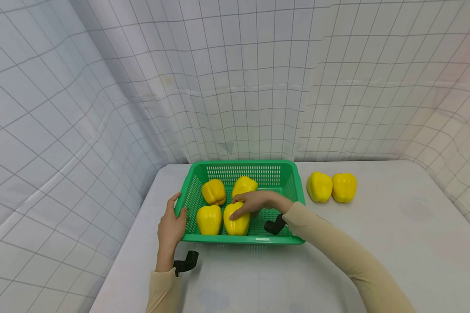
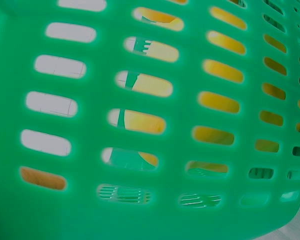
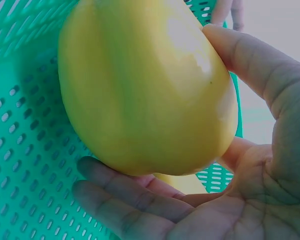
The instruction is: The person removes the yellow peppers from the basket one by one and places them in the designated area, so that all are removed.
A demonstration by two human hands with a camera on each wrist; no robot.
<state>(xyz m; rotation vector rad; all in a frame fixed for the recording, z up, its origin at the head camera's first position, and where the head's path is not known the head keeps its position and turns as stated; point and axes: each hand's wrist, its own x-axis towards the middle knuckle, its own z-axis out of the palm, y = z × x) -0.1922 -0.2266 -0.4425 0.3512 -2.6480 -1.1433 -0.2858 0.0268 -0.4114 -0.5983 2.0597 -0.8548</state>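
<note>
A green plastic basket (image 1: pixel 250 239) with slotted walls stands on the table. My left hand (image 1: pixel 172 226) grips its left rim; the left wrist view shows only the slotted basket wall (image 2: pixel 95 120) up close. My right hand (image 1: pixel 254 202) reaches into the basket and holds a yellow bell pepper (image 1: pixel 236 221) at the front. In the right wrist view, thumb and fingers lie around that bell pepper (image 3: pixel 145 90). Another yellow bell pepper (image 1: pixel 209 220) sits to its left. Behind them are two more yellow bell peppers, one at back left (image 1: pixel 213 192) and one partly behind my hand (image 1: pixel 244 185).
Two yellow bell peppers (image 1: pixel 320 187) (image 1: pixel 344 188) stand side by side on the white table (image 1: pixel 395 226), right of the basket. White gridded cloth (image 1: pixel 254 87) hangs behind the table and along both sides. Each wrist carries a small black camera (image 1: pixel 275 224).
</note>
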